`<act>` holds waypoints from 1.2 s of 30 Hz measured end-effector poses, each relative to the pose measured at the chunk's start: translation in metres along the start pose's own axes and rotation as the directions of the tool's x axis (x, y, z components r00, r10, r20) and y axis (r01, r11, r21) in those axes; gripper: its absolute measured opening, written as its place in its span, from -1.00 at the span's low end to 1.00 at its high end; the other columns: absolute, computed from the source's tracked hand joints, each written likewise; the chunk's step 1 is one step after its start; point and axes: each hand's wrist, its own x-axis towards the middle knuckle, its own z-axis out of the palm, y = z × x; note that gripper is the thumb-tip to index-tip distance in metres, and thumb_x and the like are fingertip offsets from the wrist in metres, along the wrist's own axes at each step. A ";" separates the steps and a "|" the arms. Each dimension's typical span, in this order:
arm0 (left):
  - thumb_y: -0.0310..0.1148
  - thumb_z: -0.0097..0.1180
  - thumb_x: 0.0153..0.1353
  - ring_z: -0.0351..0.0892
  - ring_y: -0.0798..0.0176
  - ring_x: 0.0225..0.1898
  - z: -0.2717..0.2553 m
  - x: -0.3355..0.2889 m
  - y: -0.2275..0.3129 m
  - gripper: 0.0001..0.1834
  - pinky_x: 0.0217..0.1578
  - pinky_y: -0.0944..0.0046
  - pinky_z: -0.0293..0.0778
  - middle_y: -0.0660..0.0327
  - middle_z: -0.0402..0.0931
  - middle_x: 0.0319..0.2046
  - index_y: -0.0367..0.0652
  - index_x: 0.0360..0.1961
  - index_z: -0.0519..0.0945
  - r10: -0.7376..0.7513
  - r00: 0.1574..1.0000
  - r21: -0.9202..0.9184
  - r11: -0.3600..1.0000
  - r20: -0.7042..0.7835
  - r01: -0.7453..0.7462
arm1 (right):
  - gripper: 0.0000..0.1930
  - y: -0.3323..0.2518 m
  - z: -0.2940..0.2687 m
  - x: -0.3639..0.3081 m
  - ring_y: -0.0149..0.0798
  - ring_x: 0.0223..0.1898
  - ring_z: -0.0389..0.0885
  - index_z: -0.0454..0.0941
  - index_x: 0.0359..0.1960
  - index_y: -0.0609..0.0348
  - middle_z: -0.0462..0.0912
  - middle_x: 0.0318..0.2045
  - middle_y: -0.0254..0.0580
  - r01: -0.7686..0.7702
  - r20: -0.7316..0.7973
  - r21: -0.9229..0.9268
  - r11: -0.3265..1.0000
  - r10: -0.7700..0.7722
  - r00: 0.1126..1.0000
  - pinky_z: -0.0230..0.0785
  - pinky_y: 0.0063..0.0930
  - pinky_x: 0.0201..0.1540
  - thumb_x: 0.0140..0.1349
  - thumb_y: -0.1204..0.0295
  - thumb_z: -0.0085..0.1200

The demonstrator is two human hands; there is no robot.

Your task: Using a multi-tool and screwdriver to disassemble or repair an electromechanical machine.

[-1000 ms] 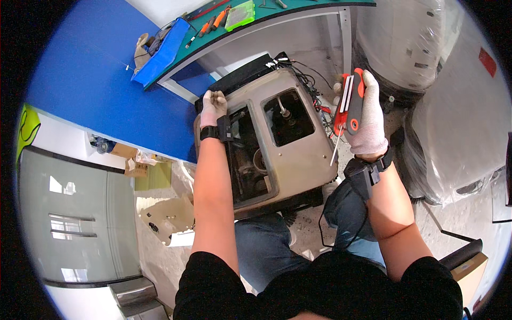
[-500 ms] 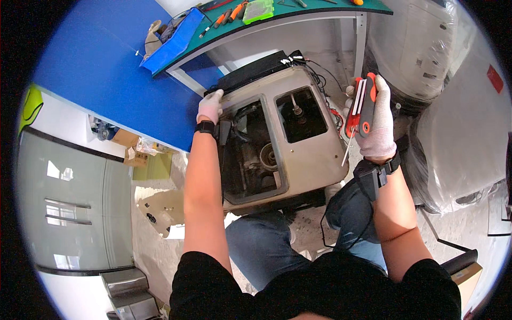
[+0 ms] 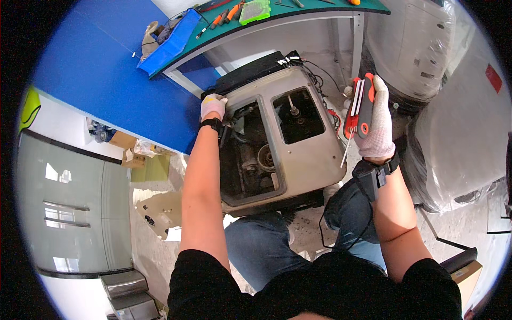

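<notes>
In front of me on the floor stands a machine with a beige metal housing (image 3: 312,160). Two openings in its top show dark, dirty parts inside, among them a round pulley-like part (image 3: 266,157). My left hand (image 3: 213,105), in a pale glove, is closed at the far left corner of the housing; its fingertips are partly hidden. My right hand (image 3: 380,125), also gloved, is raised right of the machine, wrapped round a red and dark grey folding hex key set (image 3: 361,106). One key of the set (image 3: 346,152) is swung out and points down toward me.
A green-topped workbench (image 3: 293,13) stands beyond, carrying a blue bin (image 3: 169,45), pliers and a green case (image 3: 255,12). Cables (image 3: 320,80) lie behind the machine. Plastic-wrapped equipment (image 3: 453,144) stands right. A beige panel (image 3: 160,210) lies left on the floor.
My left hand has shifted slightly right and nearer along the housing's corner, its fingers more curled. The right hand still holds the hex key set in nearly the same place.
</notes>
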 end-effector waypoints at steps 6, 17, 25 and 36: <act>-0.07 0.09 0.17 0.49 -0.01 0.01 0.011 0.003 -0.002 -0.61 0.04 0.16 0.38 0.01 0.56 -0.09 -0.16 -0.18 0.63 -0.006 0.997 0.161 0.987 -0.083 0.019 | -0.45 0.001 -0.001 0.000 -0.41 -0.50 0.51 0.51 -0.13 0.18 0.59 -0.43 -0.28 0.006 0.041 0.006 1.000 -0.006 0.999 0.38 -0.57 -0.44 0.23 -0.11 -0.09; -0.04 0.14 0.07 0.51 0.01 0.00 0.002 0.004 -0.011 -0.56 0.03 0.19 0.39 0.00 0.57 -0.11 -0.17 -0.17 0.63 0.003 0.998 -0.043 0.999 0.058 0.000 | -0.47 -0.003 0.004 -0.006 -0.42 -0.52 0.51 0.54 -0.17 0.13 0.60 -0.42 -0.28 0.009 -0.007 -0.003 1.000 -0.009 1.000 0.38 -0.58 -0.46 0.19 -0.12 -0.02; -0.04 0.18 0.05 0.55 -0.01 -0.08 0.002 -0.010 0.003 -0.53 -0.03 0.16 0.41 -0.03 0.60 -0.21 -0.24 -0.20 0.63 0.000 0.997 0.077 0.997 -0.083 0.007 | -0.47 0.002 0.001 -0.002 -0.36 -0.51 0.53 0.50 -0.17 0.14 0.60 -0.41 -0.23 -0.006 0.014 0.028 1.000 0.005 1.000 0.41 -0.53 -0.45 0.20 -0.13 -0.04; -0.03 0.14 0.08 0.56 -0.01 -0.08 0.007 -0.001 -0.005 -0.54 -0.03 0.15 0.42 -0.03 0.60 -0.19 -0.22 -0.21 0.64 0.022 0.997 0.062 0.998 -0.068 -0.018 | -0.47 0.001 0.006 -0.003 -0.38 -0.50 0.53 0.52 -0.19 0.14 0.61 -0.43 -0.26 0.021 0.001 0.005 1.000 -0.021 1.000 0.40 -0.55 -0.45 0.21 -0.12 -0.05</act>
